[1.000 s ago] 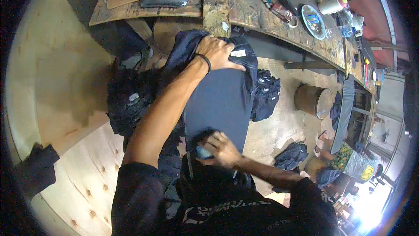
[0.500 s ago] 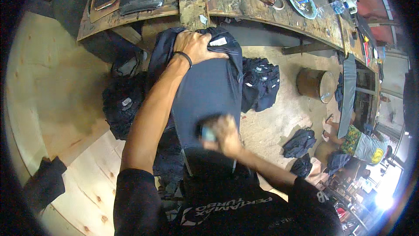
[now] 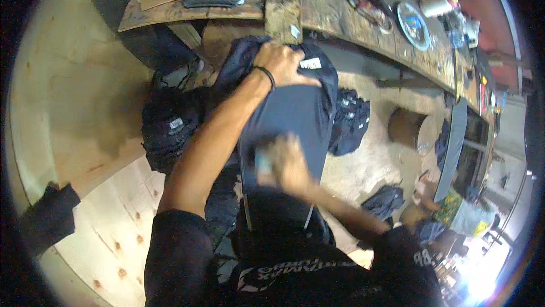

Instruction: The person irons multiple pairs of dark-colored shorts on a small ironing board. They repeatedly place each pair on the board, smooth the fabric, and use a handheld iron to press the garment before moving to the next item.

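Observation:
A dark navy garment (image 3: 295, 111) is stretched over a long narrow support that runs from the workbench toward my body. My left hand (image 3: 279, 66) grips its far end, fingers curled over bunched cloth and thumb stretched sideways beside a white label (image 3: 310, 63). On the nearer part of the cloth, my right hand (image 3: 292, 165) is closed around a small block-like thing (image 3: 263, 165) with a dark edge and a pale blue patch. Motion blur hides what kind of thing it is.
Heaps of dark garments lie on the left (image 3: 173, 125) and right (image 3: 351, 122) of the support. Across the far side runs a worn wooden workbench (image 3: 335, 20) bearing a blue plate (image 3: 413, 26) and tape. A brown drum (image 3: 407, 130) and another person (image 3: 465, 210) are on the right.
My right hand has moved leftward and slightly away from me over the cloth with the block-like thing. My left hand keeps its place on the garment. The whole view has shifted and tilted.

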Tool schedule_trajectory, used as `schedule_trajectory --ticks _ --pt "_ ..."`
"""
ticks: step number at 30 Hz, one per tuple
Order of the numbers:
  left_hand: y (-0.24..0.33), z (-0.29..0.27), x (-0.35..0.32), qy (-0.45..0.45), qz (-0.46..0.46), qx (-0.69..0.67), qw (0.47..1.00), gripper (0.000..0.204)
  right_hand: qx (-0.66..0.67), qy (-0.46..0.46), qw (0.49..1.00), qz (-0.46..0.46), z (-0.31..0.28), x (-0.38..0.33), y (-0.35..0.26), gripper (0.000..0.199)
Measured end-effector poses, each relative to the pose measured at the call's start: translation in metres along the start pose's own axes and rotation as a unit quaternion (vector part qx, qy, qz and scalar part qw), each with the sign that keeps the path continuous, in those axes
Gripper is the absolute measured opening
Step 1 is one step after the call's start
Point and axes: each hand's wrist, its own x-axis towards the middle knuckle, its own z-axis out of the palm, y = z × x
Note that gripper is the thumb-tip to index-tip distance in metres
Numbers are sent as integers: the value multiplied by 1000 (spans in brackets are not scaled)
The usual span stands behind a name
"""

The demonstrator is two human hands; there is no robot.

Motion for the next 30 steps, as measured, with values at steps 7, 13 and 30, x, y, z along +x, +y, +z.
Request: schedule_trajectory --ticks 7,13,30 --pt "0 -2 4 -21 -4 -17 1000 88 -87 8 990 110 -5 44 -3 57" --pt "22 -18 -18 123 8 52 991 81 -31 363 903 227 -69 49 45 62" --pt "131 50 -410 -41 -352 -313 881 79 38 262 961 83 128 -49 -98 67"
